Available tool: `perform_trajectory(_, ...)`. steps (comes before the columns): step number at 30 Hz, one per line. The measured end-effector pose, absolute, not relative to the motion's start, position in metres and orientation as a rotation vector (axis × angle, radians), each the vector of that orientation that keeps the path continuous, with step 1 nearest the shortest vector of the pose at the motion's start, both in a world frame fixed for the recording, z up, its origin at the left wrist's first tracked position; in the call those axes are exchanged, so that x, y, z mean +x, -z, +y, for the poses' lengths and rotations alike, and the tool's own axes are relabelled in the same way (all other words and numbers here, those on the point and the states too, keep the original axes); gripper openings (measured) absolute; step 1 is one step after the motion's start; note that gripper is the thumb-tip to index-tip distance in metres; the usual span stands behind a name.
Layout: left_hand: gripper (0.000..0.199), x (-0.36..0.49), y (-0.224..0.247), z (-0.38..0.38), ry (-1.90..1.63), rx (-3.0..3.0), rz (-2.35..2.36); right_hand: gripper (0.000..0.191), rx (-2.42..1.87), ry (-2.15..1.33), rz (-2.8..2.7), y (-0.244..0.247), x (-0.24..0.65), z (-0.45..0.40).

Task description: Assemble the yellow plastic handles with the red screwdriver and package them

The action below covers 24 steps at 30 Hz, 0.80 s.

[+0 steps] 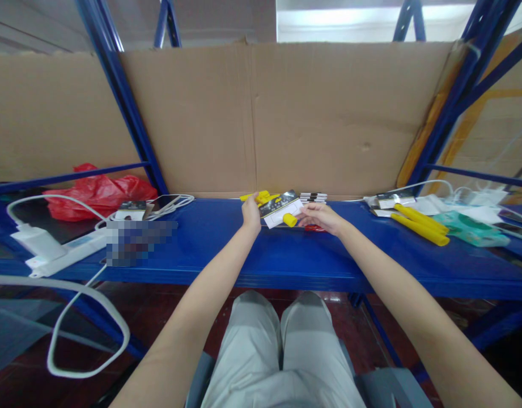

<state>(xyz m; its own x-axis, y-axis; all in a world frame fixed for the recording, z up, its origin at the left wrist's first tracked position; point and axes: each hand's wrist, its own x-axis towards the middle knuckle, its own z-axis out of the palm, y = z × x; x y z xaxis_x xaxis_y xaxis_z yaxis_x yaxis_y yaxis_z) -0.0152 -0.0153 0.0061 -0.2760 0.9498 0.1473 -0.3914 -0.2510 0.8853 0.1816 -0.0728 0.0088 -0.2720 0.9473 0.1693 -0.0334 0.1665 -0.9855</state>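
A black and white card [274, 217] is held up over the blue shelf between my two hands. My left hand [251, 213] grips the card's left end, its fingers closed. My right hand [319, 217] has its fingers bent at the card's right end, close to a yellow cap-like piece [290, 220]. More yellow pieces [264, 196] show just behind the card. To the right of them is a small stack of white and black items [313, 197]. Something red [314, 228] lies under my right hand, partly hidden.
A power strip [73, 249] with a white plug, cables and a red plastic bag [101, 195] are at the left. Yellow tubes [422, 224], cards and a green bag [473, 228] lie at the right. Cardboard [312, 119] stands behind the blue shelf [303, 260].
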Motion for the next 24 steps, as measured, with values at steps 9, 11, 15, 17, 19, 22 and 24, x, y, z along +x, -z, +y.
perform_trajectory(9, 0.037, -0.021, -0.005, -0.013, -1.853, 0.865, 1.133, 0.016, -0.932, -1.279, -1.504, -0.010, 0.182, -0.074)
perform_trajectory(11, 0.038, -0.022, -0.007, -0.015, -1.864, 0.854, 1.139, 0.018, -0.933, -1.283, -1.490, -0.010, 0.182, -0.074)
perform_trajectory(15, 0.038, -0.021, -0.011, -0.019, -1.858, 0.798, 1.081, 0.020, -0.931, -1.256, -1.448, -0.010, 0.182, -0.072)
perform_trajectory(17, 0.038, -0.020, -0.013, -0.022, -1.850, 0.788, 1.052, 0.018, -0.928, -1.224, -1.404, -0.010, 0.182, -0.071)
perform_trajectory(19, 0.040, -0.019, -0.014, -0.025, -1.844, 0.793, 1.028, 0.014, -0.919, -1.182, -1.336, -0.011, 0.184, -0.069)
perform_trajectory(22, 0.043, -0.018, -0.015, -0.028, -1.838, 0.800, 1.005, 0.010, -0.912, -1.106, -1.195, -0.013, 0.188, -0.065)
perform_trajectory(24, 0.044, -0.018, -0.015, -0.030, -1.835, 0.802, 0.995, 0.012, -0.931, -1.049, -1.090, -0.015, 0.192, -0.062)
